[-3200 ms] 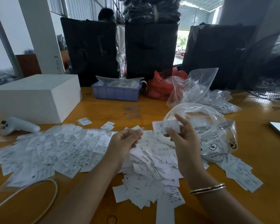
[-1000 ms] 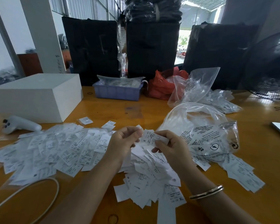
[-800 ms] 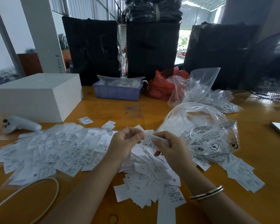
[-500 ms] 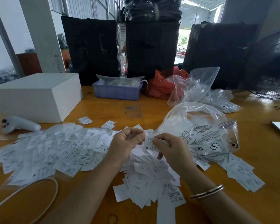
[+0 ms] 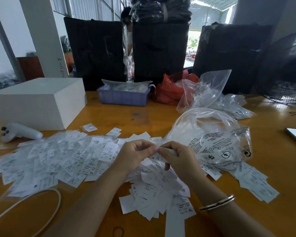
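Observation:
A heap of small white printed size labels (image 5: 154,190) lies on the wooden table (image 5: 120,115) in front of me, with more spread flat to the left (image 5: 55,159). My left hand (image 5: 135,156) and my right hand (image 5: 179,159) meet above the heap, and both pinch one white label (image 5: 158,157) between thumb and fingers. An open clear plastic bag (image 5: 212,141) with black print sits just right of my right hand.
A white box (image 5: 36,101) and a white handheld controller (image 5: 19,133) are at the left. A blue tray (image 5: 123,97), a red bag (image 5: 171,91) and more clear bags (image 5: 229,106) stand behind. A white cable (image 5: 41,207) loops near left; a fan (image 5: 287,69) stands far right.
My right hand came down from beside the bag and brought its label to my left hand; now both hands pinch it close together and the label is folded smaller between them.

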### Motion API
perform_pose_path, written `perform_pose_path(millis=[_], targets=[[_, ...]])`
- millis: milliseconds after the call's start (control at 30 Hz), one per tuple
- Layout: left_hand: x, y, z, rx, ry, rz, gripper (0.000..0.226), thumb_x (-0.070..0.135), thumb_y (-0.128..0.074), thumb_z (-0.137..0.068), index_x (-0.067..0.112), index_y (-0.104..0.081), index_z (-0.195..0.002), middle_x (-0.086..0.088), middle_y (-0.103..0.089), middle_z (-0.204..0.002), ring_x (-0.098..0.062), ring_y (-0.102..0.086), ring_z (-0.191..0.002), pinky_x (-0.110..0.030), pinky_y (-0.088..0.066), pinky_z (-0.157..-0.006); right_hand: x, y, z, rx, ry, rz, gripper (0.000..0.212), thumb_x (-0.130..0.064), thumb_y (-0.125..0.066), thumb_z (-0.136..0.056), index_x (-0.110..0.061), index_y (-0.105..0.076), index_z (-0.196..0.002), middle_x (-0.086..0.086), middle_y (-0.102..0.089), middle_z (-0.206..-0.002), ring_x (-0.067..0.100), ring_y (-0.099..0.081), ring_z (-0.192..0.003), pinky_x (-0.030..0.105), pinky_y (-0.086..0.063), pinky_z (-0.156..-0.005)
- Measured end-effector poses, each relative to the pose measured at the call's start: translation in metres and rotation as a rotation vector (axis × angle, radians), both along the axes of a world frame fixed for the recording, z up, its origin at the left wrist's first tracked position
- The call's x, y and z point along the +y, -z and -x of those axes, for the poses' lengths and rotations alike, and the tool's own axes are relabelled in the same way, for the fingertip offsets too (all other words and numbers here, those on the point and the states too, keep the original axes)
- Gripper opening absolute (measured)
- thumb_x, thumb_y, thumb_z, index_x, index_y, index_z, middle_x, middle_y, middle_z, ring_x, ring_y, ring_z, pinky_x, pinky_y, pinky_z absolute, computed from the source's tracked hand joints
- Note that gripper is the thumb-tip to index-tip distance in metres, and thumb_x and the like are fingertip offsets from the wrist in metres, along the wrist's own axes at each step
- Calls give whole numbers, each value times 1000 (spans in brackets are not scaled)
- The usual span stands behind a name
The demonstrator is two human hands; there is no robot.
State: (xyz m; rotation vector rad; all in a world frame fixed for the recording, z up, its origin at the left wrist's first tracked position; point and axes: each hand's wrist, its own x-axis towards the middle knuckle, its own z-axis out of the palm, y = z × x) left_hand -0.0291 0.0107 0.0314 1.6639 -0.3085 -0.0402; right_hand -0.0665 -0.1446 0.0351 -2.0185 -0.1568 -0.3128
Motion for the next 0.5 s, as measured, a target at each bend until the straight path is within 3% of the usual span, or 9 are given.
perform_pose_path(millis=[67,133,233,333,500], targets=[[0,0,1,-3,23,10,8,20,-70,-83,27,-74,-81,12,-73,-74,7,-63,-64,-6,-44,-56,0,1,-1,14,4,-76,4,-26,-61,-90,-28,-61,-94,-8,-64,-65,-1,-55,-47,9,-39,-45],[1,-1,-1,10,-1,44,12,15,-69,-84,26,-74,-81,10,-73,-75,5,-65,-65,-7,-46,-57,-1,1,-3,67,-4,-295,16,-16,-57,-92,-21,-56,-107,1,-64,-85,5,-62,-57,14,-46,-51],[1,0,-3,27,-51,78,7,17,-74,-80,23,-73,-83,13,-74,-79,1,-68,-74,-9,-49,-60,-6,-2,-4,81,31,-546,15,-5,-55,-91,-16,-56,-102,6,-66,-86,13,-66,-65,19,-51,-56],[0,1,-3,35,-27,49,12,19,-78,-75,24,-73,-84,10,-74,-81,-4,-70,-76,-10,-50,-61,-7,0,-5,25,71,-401,9,-7,-60,-89,-16,-63,-89,-2,-70,-74,7,-66,-64,14,-48,-55],[1,-1,0,-9,56,-51,28,38,-77,-60,28,-70,-85,13,-74,-82,-5,-71,-77,-10,-50,-63,-4,0,-4,-42,63,-384,15,-5,-63,-87,-19,-64,-92,-6,-71,-73,5,-65,-61,12,-47,-54]])
